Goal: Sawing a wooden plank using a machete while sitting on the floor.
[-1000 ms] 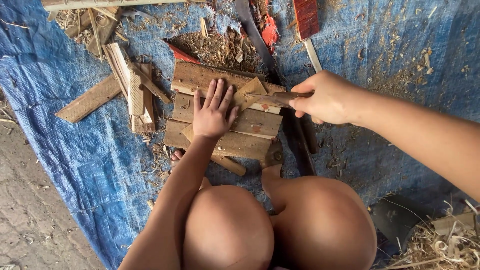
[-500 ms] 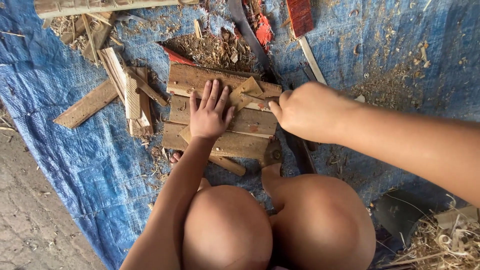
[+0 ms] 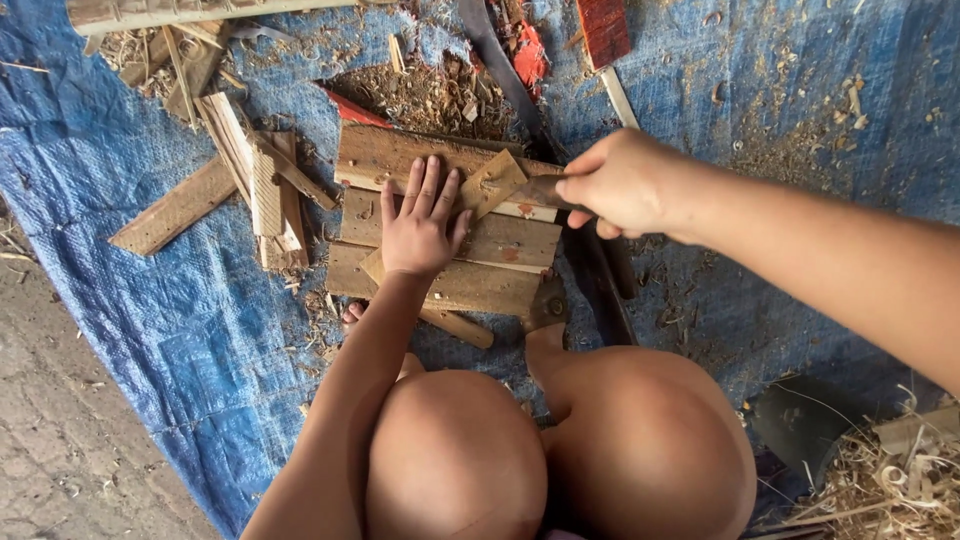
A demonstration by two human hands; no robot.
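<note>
Two hands: left hand point(image 3: 420, 225), right hand point(image 3: 622, 183), three planks point(image 3: 500, 245).

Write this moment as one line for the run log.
left hand: flat on wooden planks | right hand: gripping tool handle over small wood piece | surface: blue tarp

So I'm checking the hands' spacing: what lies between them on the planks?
In the head view, a small angled wood piece lies between the left hand and right hand.

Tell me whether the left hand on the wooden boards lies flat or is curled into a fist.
Flat. The left hand rests palm down on the stacked wooden boards, its fingers stretched out and slightly spread, gripping nothing.
</note>
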